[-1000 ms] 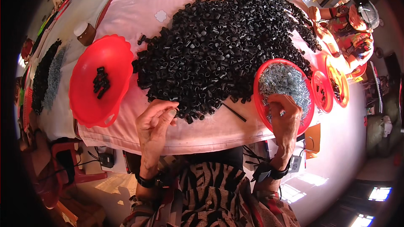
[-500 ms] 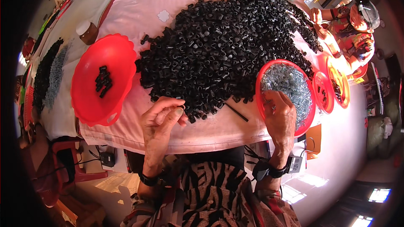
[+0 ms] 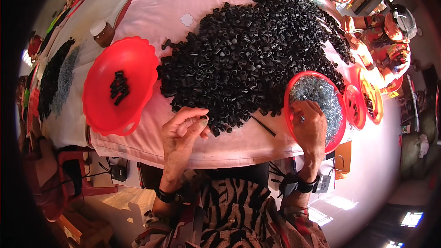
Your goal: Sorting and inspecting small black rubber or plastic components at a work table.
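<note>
Red bowl (image 3: 334, 145) — right hand (image 3: 310, 124) nearer left rim (image 3: 287, 108) than a second ago

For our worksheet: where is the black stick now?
Right of centre in the head view, the stick lies on the cloth, beside the black pile, left of the right hand.

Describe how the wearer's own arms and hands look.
The left hand and right hand are ungloved. A black band circles the left wrist; another black strap circles the right. The patterned sleeves mix red, grey and dark tones.

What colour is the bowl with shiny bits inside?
The bowl is red, seen best in the head view.
</note>
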`<state>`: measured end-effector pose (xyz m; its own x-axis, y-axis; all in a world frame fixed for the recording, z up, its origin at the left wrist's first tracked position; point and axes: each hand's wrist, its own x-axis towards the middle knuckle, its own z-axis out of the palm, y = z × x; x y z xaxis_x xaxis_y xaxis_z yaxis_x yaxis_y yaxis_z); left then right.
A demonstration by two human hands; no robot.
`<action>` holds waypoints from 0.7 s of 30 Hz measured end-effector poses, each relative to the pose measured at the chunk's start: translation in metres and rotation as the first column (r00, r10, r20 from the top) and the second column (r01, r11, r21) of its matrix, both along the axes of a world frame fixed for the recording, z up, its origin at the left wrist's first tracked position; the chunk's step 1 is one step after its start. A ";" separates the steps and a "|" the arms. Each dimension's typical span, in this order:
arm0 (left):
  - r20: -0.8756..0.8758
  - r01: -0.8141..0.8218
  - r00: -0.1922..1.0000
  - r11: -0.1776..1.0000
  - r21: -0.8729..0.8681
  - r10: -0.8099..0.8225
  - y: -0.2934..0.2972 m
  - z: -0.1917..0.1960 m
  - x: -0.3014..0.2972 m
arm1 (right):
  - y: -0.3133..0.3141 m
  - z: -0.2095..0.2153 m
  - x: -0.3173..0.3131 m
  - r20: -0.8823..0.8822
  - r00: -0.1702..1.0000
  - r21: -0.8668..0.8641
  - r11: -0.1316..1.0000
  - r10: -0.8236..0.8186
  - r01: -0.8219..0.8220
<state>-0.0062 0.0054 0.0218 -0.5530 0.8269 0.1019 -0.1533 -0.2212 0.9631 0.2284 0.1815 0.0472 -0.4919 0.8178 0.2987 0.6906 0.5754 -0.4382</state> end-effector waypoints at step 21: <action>0.047 0.117 0.992 0.991 -0.071 -0.114 0.012 0.006 0.005 | -0.026 0.018 -0.016 -0.612 0.787 -0.342 0.925 -0.084 -0.167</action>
<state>-0.0008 0.0174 0.0282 -0.4560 0.8898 0.0168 -0.2152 -0.1285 0.9681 0.2127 0.1558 0.0652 -0.3460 0.9085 0.2344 0.1866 0.3115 -0.9318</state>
